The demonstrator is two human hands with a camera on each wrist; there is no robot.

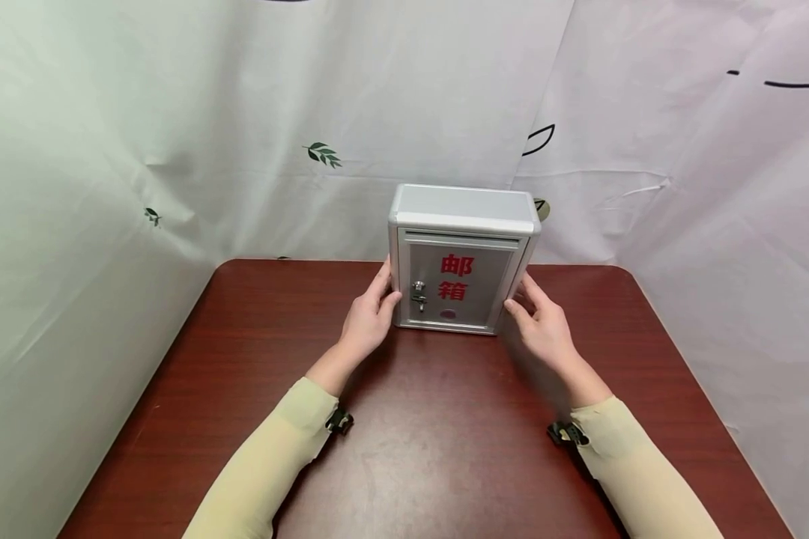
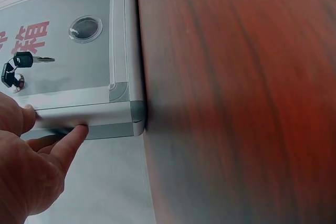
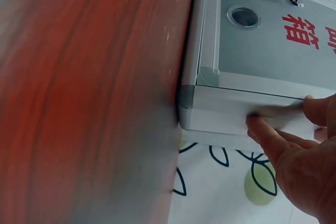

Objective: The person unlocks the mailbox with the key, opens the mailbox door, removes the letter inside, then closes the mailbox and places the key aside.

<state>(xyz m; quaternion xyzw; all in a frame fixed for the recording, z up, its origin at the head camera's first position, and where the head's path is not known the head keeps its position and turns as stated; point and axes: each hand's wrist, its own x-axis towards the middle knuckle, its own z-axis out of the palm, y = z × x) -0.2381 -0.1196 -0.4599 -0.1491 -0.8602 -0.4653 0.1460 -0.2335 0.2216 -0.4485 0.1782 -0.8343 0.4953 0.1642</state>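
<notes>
A silver metal mailbox with red lettering stands upright near the back of the table. My left hand grips its left side, thumb near the front edge and fingers along the side wall. On the opposite side my right hand holds it in the same way. Keys hang at the lock on the front door. Below the lettering sits a small round window. A narrow slot runs across the top of the front. The mailbox's back is hidden.
The mailbox's bottom edge meets the dark red wooden table. Pale fabric with leaf prints hangs close behind the table and along both sides. Each sleeve has a dark wrist strap at the cuff.
</notes>
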